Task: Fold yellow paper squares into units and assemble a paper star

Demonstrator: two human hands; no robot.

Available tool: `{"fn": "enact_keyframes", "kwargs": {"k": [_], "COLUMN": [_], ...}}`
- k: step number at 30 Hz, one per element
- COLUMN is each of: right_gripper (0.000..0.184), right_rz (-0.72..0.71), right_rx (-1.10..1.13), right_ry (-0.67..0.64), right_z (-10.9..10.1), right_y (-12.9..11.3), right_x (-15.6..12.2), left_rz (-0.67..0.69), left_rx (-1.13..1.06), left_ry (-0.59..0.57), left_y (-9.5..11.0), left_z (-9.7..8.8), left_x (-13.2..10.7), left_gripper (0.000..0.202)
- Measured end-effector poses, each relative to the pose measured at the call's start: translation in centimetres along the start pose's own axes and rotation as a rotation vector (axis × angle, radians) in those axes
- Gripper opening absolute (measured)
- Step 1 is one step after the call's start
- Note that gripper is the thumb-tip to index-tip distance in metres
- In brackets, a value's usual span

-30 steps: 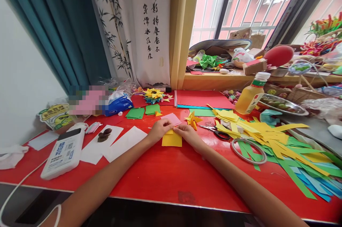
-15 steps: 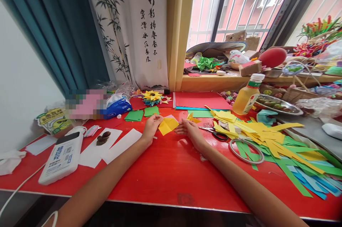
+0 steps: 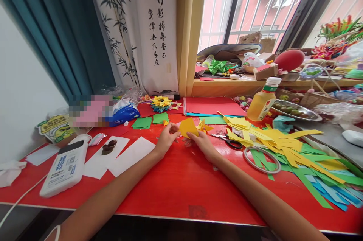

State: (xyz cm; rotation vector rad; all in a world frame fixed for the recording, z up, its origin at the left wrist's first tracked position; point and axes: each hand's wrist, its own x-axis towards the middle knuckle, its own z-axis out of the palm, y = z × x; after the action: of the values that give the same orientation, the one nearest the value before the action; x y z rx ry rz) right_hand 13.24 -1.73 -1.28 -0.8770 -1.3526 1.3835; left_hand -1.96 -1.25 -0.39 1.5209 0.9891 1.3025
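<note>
A folded piece of yellow paper (image 3: 187,125) is pinched in my right hand (image 3: 202,143), with the thumb across its lower right part. My left hand (image 3: 167,140) is at the paper's left edge, its fingers curved and apart; whether the fingertips touch the paper is hard to see. Just behind the right fingers lies a pointed yellow folded-paper piece (image 3: 204,126). Some pink paper shows partly behind the held piece. Scissors (image 3: 231,142) with black handles lie to the right of my right hand.
Yellow paper strips (image 3: 272,140), green strips and a roll of tape (image 3: 262,160) cover the right side. A bottle (image 3: 262,100) stands behind them. White papers (image 3: 132,156) and a white case (image 3: 65,168) lie left. A folded-paper ring (image 3: 161,103) sits at the back near green squares (image 3: 142,122).
The yellow paper has gone from my left hand to my right and is turned, now standing more upright. My left fingers have loosened from it, and the hands are closer together.
</note>
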Motion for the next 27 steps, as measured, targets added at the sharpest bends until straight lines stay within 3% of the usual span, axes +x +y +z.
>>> {"fn": "enact_keyframes", "kwargs": {"k": [4,7,13,18,27], "right_gripper": [0.024,0.024,0.019,0.02,0.013], "right_rz": [0.006,-0.014,-0.004,0.026,0.126], "right_rx": [0.233,0.355,0.135,0.172,0.143], "right_ry": [0.093,0.101,0.014,0.06,-0.058], "right_z": [-0.38,-0.35,-0.18,-0.21,0.22], "right_y": [-0.11,-0.28,0.19,0.28,-0.47], "right_x": [0.15,0.18,0.13,0.1,-0.33], "left_rz": [0.054,0.041,0.002,-0.014,0.046], "left_rx": [0.139,0.252,0.282,0.168,0.269], "left_ry": [-0.099,-0.158,-0.21,-0.149,-0.084], "left_y": [0.2,0.25,0.25,0.02,0.33], "left_z": [0.26,0.2,0.36,0.39,-0.15], "left_x": [-0.28,-0.5,-0.71,-0.32,-0.06], "left_gripper": [0.037,0.037,0.036,0.035,0.019]}}
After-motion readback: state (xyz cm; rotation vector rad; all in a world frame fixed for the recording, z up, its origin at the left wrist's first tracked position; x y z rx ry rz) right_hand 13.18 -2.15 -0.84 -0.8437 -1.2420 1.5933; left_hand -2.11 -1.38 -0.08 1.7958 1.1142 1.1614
